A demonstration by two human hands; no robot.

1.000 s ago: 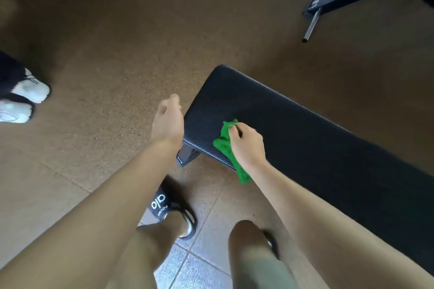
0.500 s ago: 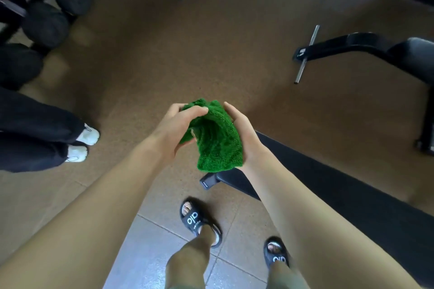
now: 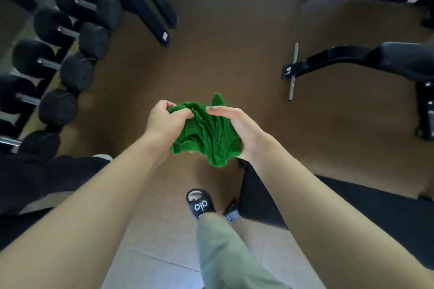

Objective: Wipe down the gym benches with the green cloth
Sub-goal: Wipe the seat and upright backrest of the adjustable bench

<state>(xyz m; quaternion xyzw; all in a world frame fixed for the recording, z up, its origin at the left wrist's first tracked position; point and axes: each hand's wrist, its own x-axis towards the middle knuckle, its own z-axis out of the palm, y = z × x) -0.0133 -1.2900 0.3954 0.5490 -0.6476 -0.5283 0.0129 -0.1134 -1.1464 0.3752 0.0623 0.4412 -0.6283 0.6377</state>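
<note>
I hold the crumpled green cloth (image 3: 211, 135) in the air between both hands, above the floor in front of me. My left hand (image 3: 168, 121) grips its upper left edge with curled fingers. My right hand (image 3: 237, 129) cups its right side, thumb laid over the top. The black padded bench (image 3: 366, 209) lies low at the right, its near end partly hidden behind my right forearm. A second bench (image 3: 375, 58) with a metal foot bar stands further off at the right.
A rack of black dumbbells (image 3: 70, 54) runs along the left. Black machine legs (image 3: 150, 16) reach into the floor at the top. Another person's dark trouser leg (image 3: 47, 178) is at the left. My sandalled foot (image 3: 199, 203) stands beside the bench end.
The cloth has come off the bench and now hangs between both hands, bunched differently than half a second ago. My view has risen and swung, so the dumbbell rack now shows.
</note>
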